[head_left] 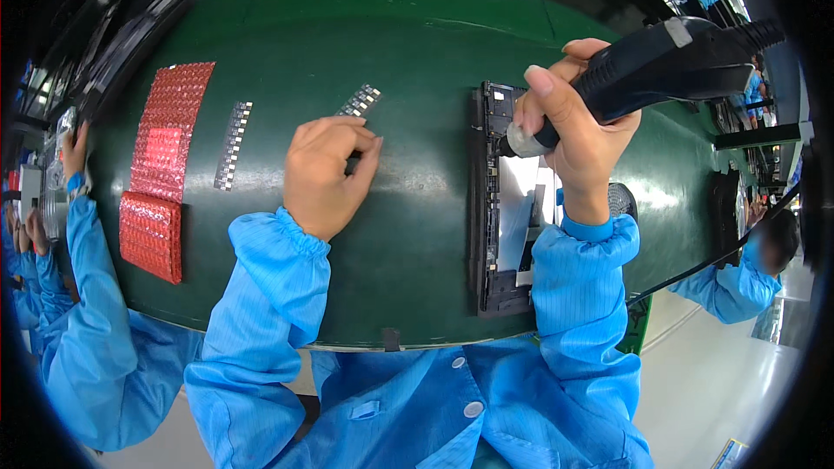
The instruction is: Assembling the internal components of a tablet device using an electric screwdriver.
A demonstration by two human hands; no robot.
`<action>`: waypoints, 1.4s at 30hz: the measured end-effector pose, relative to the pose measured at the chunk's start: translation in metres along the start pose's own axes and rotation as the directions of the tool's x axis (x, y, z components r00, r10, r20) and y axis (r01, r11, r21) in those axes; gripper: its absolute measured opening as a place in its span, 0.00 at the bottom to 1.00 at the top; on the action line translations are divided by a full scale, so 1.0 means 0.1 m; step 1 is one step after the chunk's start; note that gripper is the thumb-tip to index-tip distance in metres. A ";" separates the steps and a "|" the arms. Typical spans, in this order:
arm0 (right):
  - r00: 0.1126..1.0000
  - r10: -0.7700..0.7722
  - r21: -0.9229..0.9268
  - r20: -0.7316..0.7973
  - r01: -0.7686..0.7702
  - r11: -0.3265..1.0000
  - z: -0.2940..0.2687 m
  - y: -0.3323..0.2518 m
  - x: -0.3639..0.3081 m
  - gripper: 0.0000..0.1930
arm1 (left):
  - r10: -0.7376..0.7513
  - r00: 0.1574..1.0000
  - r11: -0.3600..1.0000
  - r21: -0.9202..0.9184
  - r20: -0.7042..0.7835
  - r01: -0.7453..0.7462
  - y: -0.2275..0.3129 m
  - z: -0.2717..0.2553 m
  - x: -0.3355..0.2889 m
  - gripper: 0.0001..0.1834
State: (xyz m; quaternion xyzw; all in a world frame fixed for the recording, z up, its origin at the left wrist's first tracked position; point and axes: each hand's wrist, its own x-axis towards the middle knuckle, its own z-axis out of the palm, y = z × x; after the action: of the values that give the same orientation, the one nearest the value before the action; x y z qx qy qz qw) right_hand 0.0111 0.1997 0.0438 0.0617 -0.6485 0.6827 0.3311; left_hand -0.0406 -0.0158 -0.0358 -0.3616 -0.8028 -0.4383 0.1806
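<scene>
My right hand (pixel 578 126) is wrapped round a black electric screwdriver (pixel 669 69), lying tilted with its cable end to the upper right. Its pale nose points down at the left edge of a flat black device frame (pixel 508 287) with bright, shiny panels inside. My left hand (pixel 330 174) is closed over the green table, thumb and fingers curled together; what they pinch, if anything, is hidden. Just beyond its knuckles lies a dark strip with small pale pieces (pixel 361 101), partly covered by the hand. Farther left rests a second such strip (pixel 233 146).
Red bubble-wrap packing (pixel 169 122) lies on the green table (pixel 408 269) at the left, with a thicker red bubble-wrap bundle (pixel 152 236) at its near end. A co-worker's blue sleeve (pixel 100 260) reaches in at the far left. Another person (pixel 738 278) sits at the far right.
</scene>
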 end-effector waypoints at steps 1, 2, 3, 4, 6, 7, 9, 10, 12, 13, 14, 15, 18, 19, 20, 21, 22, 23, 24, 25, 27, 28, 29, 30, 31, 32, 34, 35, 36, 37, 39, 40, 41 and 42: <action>1.000 -0.003 0.006 -0.008 0.003 1.000 0.01 0.00 0.00 0.15 | -0.023 1.000 0.999 0.044 -0.015 0.024 0.01 -0.03 0.02 0.08; 1.000 -0.005 0.011 -0.017 0.006 1.000 0.01 0.01 -0.01 0.15 | -0.045 0.999 0.995 0.086 -0.029 0.047 0.02 -0.05 0.04 0.08; 1.000 -0.002 0.008 -0.013 0.002 1.000 0.02 0.01 -0.01 0.15 | -0.042 0.998 0.990 0.131 -0.041 0.047 0.02 -0.07 0.06 0.07; 1.000 -0.001 -0.001 -0.018 0.001 1.000 0.02 0.00 -0.02 0.16 | -0.047 0.998 0.990 0.128 -0.042 0.052 0.00 -0.10 0.06 0.07; 1.000 0.004 -0.008 -0.020 -0.004 1.000 0.03 0.00 -0.04 0.16 | -0.083 0.995 0.968 0.233 -0.052 0.093 -0.04 -0.15 0.05 0.06; 1.000 -0.028 -0.011 0.007 0.028 1.000 0.04 0.02 -0.05 0.16 | -0.085 0.994 0.971 0.217 -0.067 0.097 -0.04 -0.18 0.06 0.06; 0.998 -0.055 -0.013 0.036 0.055 0.998 0.05 0.03 -0.07 0.17 | -0.088 0.993 0.972 0.212 -0.079 0.103 -0.02 -0.21 0.06 0.06; 0.998 -0.048 -0.025 0.046 0.049 0.998 0.07 0.02 -0.08 0.17 | -0.086 0.992 0.973 0.208 -0.091 0.103 -0.01 -0.22 0.05 0.06; 0.998 -0.039 -0.040 0.057 0.041 0.998 0.08 0.02 -0.08 0.18 | -0.071 0.993 0.986 0.145 -0.092 0.084 -0.01 -0.21 0.04 0.06; 0.997 -0.054 -0.049 0.060 0.057 0.997 0.08 0.02 -0.08 0.18 | -0.052 0.994 0.995 0.084 -0.096 0.060 -0.01 -0.20 0.05 0.06; 0.996 -0.069 -0.058 0.063 0.072 0.996 0.08 0.03 -0.09 0.18 | -0.056 0.994 0.995 0.082 -0.094 0.063 -0.01 -0.19 0.05 0.06; 0.996 -0.065 -0.060 0.063 0.069 0.996 0.09 0.02 -0.09 0.18 | -0.043 0.994 0.997 0.057 -0.096 0.048 0.00 -0.19 0.05 0.06; 0.998 -0.052 -0.038 0.043 0.054 0.998 0.08 0.01 -0.08 0.19 | -0.086 0.996 0.996 0.002 -0.039 0.086 0.03 -0.21 0.03 0.06; 0.998 -0.051 -0.035 0.048 0.053 0.998 0.07 0.01 -0.08 0.19 | -0.138 0.990 0.990 -0.025 0.020 0.139 0.04 -0.22 0.01 0.06; 0.997 -0.048 -0.033 0.052 0.049 0.998 0.06 0.02 -0.08 0.19 | -0.142 0.990 0.989 -0.027 0.025 0.143 0.05 -0.21 -0.01 0.06; 0.998 -0.042 -0.035 0.050 0.044 0.998 0.05 0.02 -0.09 0.19 | -0.178 0.984 0.981 -0.076 0.026 0.180 0.05 -0.19 -0.04 0.07; 0.997 -0.049 -0.033 0.059 0.051 0.998 0.05 0.02 -0.09 0.19 | -0.214 0.976 0.968 -0.125 0.028 0.216 0.05 -0.17 -0.06 0.08; 0.996 -0.053 -0.033 0.067 0.055 0.998 0.04 0.01 -0.10 0.19 | -0.219 0.975 0.966 -0.129 0.036 0.222 0.05 -0.16 -0.08 0.08; 0.997 -0.044 -0.039 0.064 0.047 0.998 0.02 0.00 -0.11 0.19 | -0.184 0.982 0.972 -0.140 0.037 0.187 0.05 -0.16 -0.08 0.11; 0.993 -0.050 -0.105 0.110 0.061 0.993 0.01 -0.02 -0.12 0.20 | -0.149 0.988 0.977 -0.152 0.037 0.153 0.04 -0.15 -0.09 0.14; 0.982 -0.080 -0.164 0.169 0.108 0.980 0.01 -0.01 -0.11 0.21 | -0.111 0.993 0.985 -0.132 0.037 0.115 0.01 -0.15 -0.10 0.15; 0.983 -0.071 -0.166 0.170 0.100 0.981 0.01 0.00 -0.12 0.21 | -0.069 0.997 0.991 -0.109 0.035 0.072 -0.01 -0.15 -0.11 0.16; 0.985 -0.067 -0.174 0.162 0.096 0.980 0.01 0.02 -0.11 0.21 | -0.072 0.997 0.991 -0.112 0.037 0.075 -0.03 -0.15 -0.10 0.16; 0.986 -0.061 -0.181 0.155 0.089 0.979 0.02 0.04 -0.11 0.21 | -0.029 0.998 0.998 -0.062 0.058 0.032 -0.06 -0.15 -0.09 0.17; 0.986 -0.054 -0.183 0.155 0.082 0.980 0.01 0.07 -0.12 0.21 | 0.011 0.997 1.000 -0.012 0.081 -0.011 -0.08 -0.14 -0.10 0.17; 0.988 -0.057 -0.169 0.145 0.082 0.982 0.00 0.02 -0.10 0.21 | 0.022 0.997 1.000 -0.012 0.076 -0.021 -0.04 -0.16 -0.07 0.17; 0.989 -0.070 -0.156 0.133 0.091 0.984 -0.02 -0.07 -0.07 0.21 | 0.008 0.995 0.999 -0.035 0.097 -0.005 0.03 -0.18 0.00 0.17; 0.986 -0.084 -0.158 0.142 0.106 0.982 -0.01 -0.04 -0.07 0.20 | 0.002 0.995 0.999 -0.034 0.100 0.002 0.01 -0.18 -0.01 0.17; 0.983 -0.099 -0.160 0.152 0.123 0.979 0.00 -0.01 -0.06 0.19 | -0.017 0.993 0.999 -0.027 0.115 0.020 0.00 -0.18 -0.01 0.17; 0.984 -0.096 -0.159 0.152 0.120 0.980 0.01 0.01 -0.05 0.19 | -0.033 0.991 0.999 -0.020 0.128 0.036 -0.02 -0.19 0.00 0.17; 0.985 -0.086 -0.150 0.149 0.108 0.983 0.01 0.03 -0.06 0.18 | -0.044 0.990 0.999 -0.014 0.135 0.046 -0.03 -0.19 -0.02 0.17; 0.985 -0.087 -0.149 0.149 0.110 0.983 0.01 0.04 -0.06 0.18 | -0.051 0.989 0.999 -0.007 0.139 0.052 -0.04 -0.19 -0.02 0.17; 0.984 -0.091 -0.145 0.153 0.113 0.983 -0.01 0.04 -0.08 0.18 | -0.050 0.989 0.999 -0.006 0.138 0.052 -0.03 -0.19 -0.03 0.17; 0.983 -0.096 -0.140 0.157 0.118 0.983 -0.01 0.04 -0.09 0.18 | -0.049 0.990 0.999 -0.015 0.135 0.051 -0.03 -0.18 -0.04 0.17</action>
State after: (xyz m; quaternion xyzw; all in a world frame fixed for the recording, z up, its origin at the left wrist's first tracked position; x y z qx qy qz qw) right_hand 0.0161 0.1980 0.0357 0.1227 -0.7163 0.6070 0.3215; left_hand -0.0411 -0.0338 -0.0299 -0.3717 -0.8180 -0.4246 0.1116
